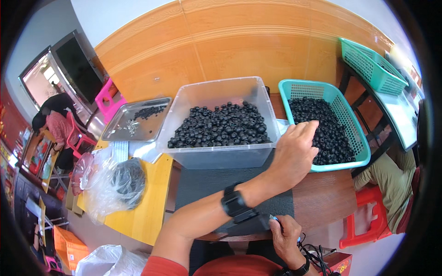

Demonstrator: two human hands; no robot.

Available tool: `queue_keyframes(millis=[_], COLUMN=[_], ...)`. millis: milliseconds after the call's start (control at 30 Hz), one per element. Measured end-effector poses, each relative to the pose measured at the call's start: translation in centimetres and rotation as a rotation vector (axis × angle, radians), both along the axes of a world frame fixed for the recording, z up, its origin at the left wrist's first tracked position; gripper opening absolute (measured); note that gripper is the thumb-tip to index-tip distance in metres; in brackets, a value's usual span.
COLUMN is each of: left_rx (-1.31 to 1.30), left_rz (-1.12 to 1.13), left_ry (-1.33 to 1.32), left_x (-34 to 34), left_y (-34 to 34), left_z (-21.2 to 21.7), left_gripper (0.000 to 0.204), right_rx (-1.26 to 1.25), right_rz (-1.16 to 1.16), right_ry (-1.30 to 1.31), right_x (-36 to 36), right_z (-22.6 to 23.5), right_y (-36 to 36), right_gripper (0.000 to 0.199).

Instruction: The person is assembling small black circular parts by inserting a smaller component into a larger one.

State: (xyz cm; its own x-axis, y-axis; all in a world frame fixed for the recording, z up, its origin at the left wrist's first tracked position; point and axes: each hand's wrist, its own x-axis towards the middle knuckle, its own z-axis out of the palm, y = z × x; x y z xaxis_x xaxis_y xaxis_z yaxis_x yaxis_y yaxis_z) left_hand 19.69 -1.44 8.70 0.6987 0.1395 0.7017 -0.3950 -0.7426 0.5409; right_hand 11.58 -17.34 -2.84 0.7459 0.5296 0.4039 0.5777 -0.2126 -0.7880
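Black round pieces lie in two big heaps, too many to count: one in the single clear bin, the other in a turquoise basket right of the bin. The left hand reaches past the bin's front right corner and over the basket's near left side — fingers bent, tips above the heap there; I cannot tell whether they pinch a piece. The right hand, nearer the wearer than the bin, has its thumb and fingers closed on one small blue-and-white item, too small to make out.

Only a narrow gap separates bin and basket. Room to move lies in front of the bin, where one dark mat runs toward the near edge of the brown table, with the left forearm crossing above.

Left of the bin sits one metal tray bearing small dark bits and pale scraps; nearer the wearer, one clear plastic bag rests on a yellow table — its edge beside the mat.
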Motion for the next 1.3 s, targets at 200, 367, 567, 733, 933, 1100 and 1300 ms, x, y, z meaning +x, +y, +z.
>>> queue_keyframes(millis=[200,367,567,733,933,1100,1300], left_rx=[0.105,0.155,0.527,0.570,0.623,0.261,-0.583], left_rz=[0.295,0.541,0.401,0.384,0.380,0.338,-0.108], left_ry=[0.190,0.484,0.650,0.775,0.751,0.636,0.550], left_x=[-6.8,-9.8,-6.9,-5.4,-4.4,-6.5,-12.1], left_y=[12.8,22.5,26.3,25.7,26.4,25.5,18.2], left_z=[2.1,3.1,-0.8,-0.8,-1.5,0.0,4.4], left_gripper=[0.021,0.023,0.032,0.029,0.020,0.010,0.023], right_rx=[-0.043,-0.043,-0.110,-0.108,-0.107,-0.062,-0.068], right_rz=[0.004,-0.015,-0.002,-0.026,-0.021,-0.004,-0.017], right_ry=[0.013,-0.085,-0.067,-0.119,-0.194,-0.193,-0.140], right_x=[0.1,-0.4,-0.1,-0.1,0.0,-0.1,-0.4], right_z=[-0.2,-0.3,-0.5,-0.2,-0.7,-0.8,-0.4], right_y=[0.2,0.3,0.5,0.8,0.9,0.7,0.4], right_gripper=[0.018,0.021,0.020,0.021,0.022,0.020,0.018])
